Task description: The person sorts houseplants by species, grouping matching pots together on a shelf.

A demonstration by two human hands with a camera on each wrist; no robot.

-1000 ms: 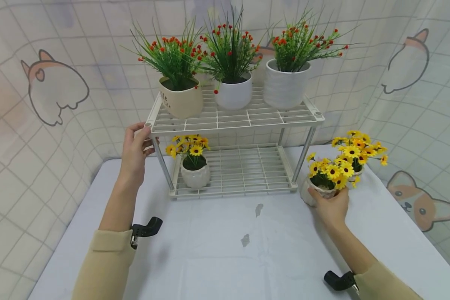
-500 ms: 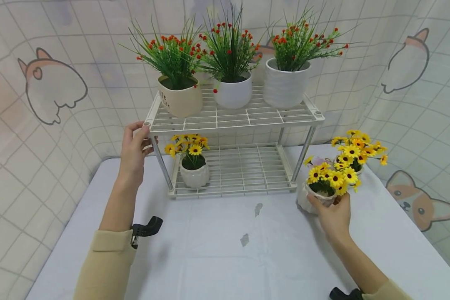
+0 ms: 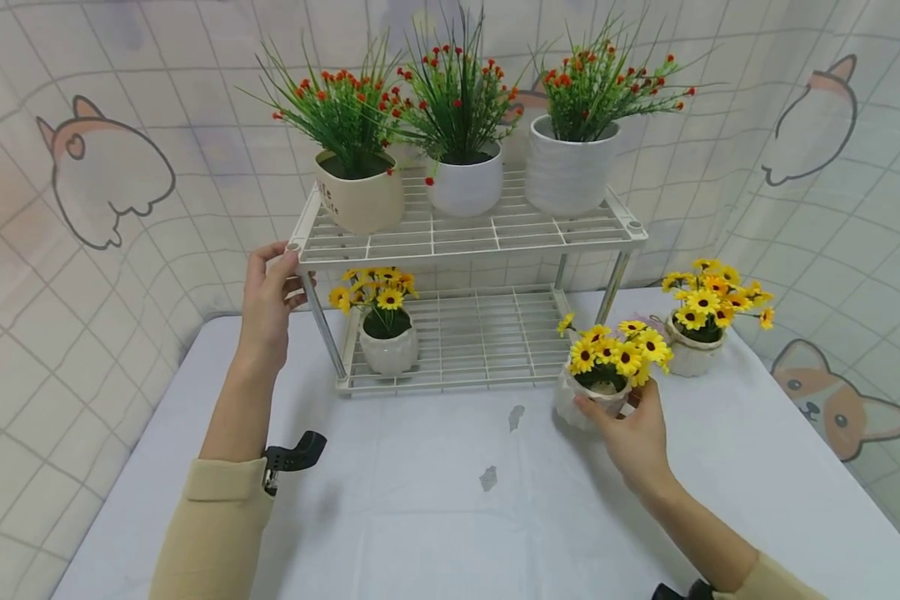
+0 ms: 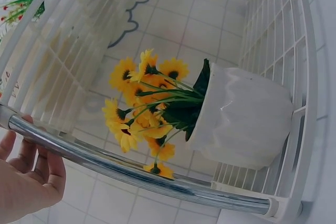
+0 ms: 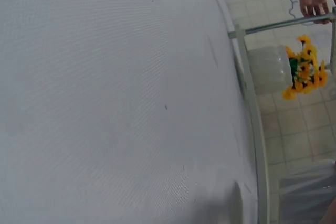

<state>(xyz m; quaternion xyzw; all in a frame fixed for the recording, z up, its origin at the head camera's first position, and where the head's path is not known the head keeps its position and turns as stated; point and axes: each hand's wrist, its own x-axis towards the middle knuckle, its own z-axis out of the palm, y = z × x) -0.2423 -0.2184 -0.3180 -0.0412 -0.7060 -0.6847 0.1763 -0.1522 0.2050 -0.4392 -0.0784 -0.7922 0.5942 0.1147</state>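
My left hand (image 3: 266,304) holds the upper left front corner of a white two-tier wire rack (image 3: 468,257). In the left wrist view its fingers (image 4: 39,166) bend behind the metal post (image 4: 131,171). My right hand (image 3: 640,437) grips a small white pot of yellow daisies (image 3: 581,402) by its right side, just in front of the rack's lower right corner. Part of that pot (image 5: 304,195) shows at the edge of the right wrist view. A similar white pot with yellow daisies (image 3: 390,354) stands at the left of the lower shelf (image 3: 495,342).
Three pots of red-flowered grass, one cream (image 3: 363,200), one smooth white (image 3: 467,187) and one ribbed white (image 3: 572,171), line the top shelf. Another pot of yellow daisies (image 3: 693,354) stands right of the rack on the white-covered table (image 3: 420,500). A tile-patterned curtain (image 3: 217,150) hangs behind.
My right hand has carried the pot of yellow daisies leftward and slightly toward me, away from the other pot at the right, up to the rack's corner. My left hand has stayed put.
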